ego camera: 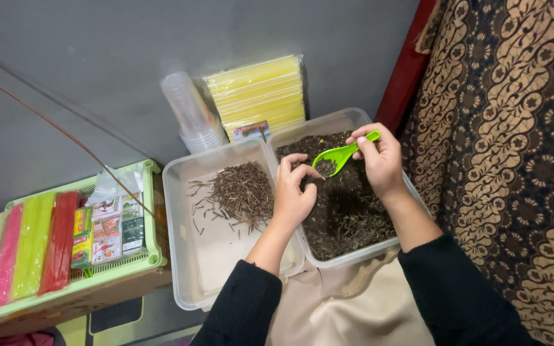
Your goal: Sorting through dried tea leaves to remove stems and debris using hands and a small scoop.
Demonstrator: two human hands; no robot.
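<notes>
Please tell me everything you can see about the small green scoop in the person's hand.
The green scoop is bright lime green and looks like smooth plastic. It has a shallow, rounded bowl and a short flat handle. The right hand pinches the handle near its end. The bowl points towards the left hand, whose fingertips are at or just beside its edge. A few dark bits lie in the bowl. It is held above the clear tub of dark loose material.

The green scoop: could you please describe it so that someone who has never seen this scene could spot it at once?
Two clear plastic tubs sit side by side on the floor; take the right tub, filled with dark loose leaves. Above it, the right hand holds the green scoop by its handle, while the left hand picks at its bowl. It is the only bright green tool over the tubs.
</notes>
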